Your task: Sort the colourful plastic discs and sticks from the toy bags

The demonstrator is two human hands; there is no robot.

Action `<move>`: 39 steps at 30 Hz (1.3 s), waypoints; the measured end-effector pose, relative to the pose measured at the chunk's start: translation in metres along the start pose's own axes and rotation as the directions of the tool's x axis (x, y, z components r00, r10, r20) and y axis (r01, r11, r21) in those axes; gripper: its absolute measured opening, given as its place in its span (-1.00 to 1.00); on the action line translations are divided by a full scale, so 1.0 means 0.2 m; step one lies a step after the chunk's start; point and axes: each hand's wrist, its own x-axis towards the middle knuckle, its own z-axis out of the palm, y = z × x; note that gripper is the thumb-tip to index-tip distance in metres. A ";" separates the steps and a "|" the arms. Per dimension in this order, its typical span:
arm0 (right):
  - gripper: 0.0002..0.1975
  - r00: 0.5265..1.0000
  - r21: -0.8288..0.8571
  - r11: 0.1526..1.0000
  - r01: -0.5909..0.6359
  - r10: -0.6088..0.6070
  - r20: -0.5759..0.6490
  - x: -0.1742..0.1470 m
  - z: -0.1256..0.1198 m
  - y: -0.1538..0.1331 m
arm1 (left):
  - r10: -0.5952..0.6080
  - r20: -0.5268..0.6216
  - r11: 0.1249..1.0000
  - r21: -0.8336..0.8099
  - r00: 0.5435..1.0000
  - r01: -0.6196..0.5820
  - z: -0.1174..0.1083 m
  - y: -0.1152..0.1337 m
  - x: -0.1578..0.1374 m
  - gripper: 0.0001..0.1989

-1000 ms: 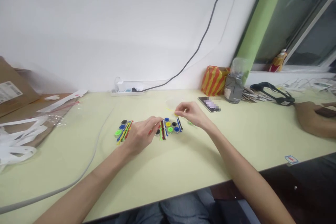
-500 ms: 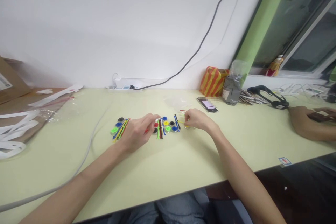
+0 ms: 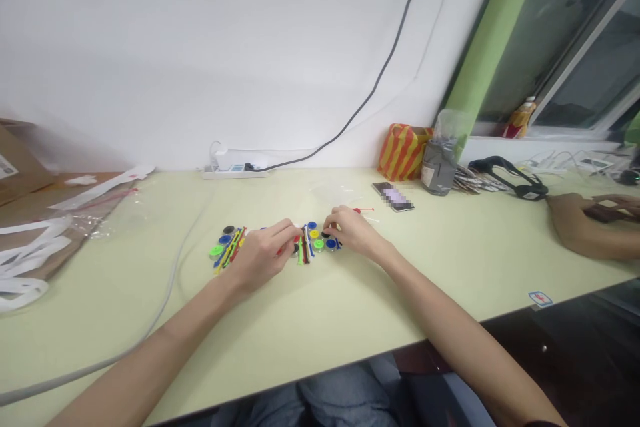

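Observation:
Small round discs and thin coloured plastic sticks with arrow-like ends lie in groups on the table. My left hand [image 3: 265, 250] is over the middle of them, fingers pinched together beside red discs; whatever they grip is hidden. Close to its fingertips is a bundle of sticks [image 3: 306, 245] in green, red, black, white and blue. My right hand [image 3: 354, 230] pinches by a black disc, and I cannot make out what is in the fingers. Next to it are a yellow disc [image 3: 315, 234], a green disc [image 3: 319, 245] and a blue disc [image 3: 331, 245]. Another stick bundle [image 3: 230, 250] lies left of my left hand.
A red stick [image 3: 364, 209] lies beyond my right hand, near a phone [image 3: 393, 197]. Behind stand a striped bag [image 3: 403, 152] and a grey pouch [image 3: 438, 167]. A power strip [image 3: 235, 172] sits by the wall. A cable [image 3: 167, 293] crosses the left side. Another person's arm [image 3: 590, 227] rests right.
My right hand has moved left from the yellow piece to the black and blue discs, now covering most of the blue and black sticks there. My left hand stays nearly in place.

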 end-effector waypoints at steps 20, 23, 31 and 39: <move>-0.86 0.974 0.666 0.725 0.176 -0.031 -0.224 -0.02 0.01 -0.15 | -0.250 0.013 0.965 -0.074 0.968 0.251 0.03 0.02 0.00 -0.66; -0.84 0.978 0.682 0.712 0.166 -0.032 -0.206 -0.01 0.03 -0.15 | -0.242 0.008 0.968 -0.071 0.970 0.242 0.02 0.02 0.00 -0.81; -0.86 0.966 0.016 0.983 -0.185 0.184 -0.181 0.00 0.03 0.07 | -0.212 0.004 0.976 -0.057 0.977 0.212 0.01 0.02 0.00 -0.88; -0.90 0.964 -0.051 0.963 -0.265 0.264 -0.034 -0.01 0.07 0.11 | -0.221 0.007 0.974 -0.049 0.975 0.221 0.00 0.02 0.01 -0.86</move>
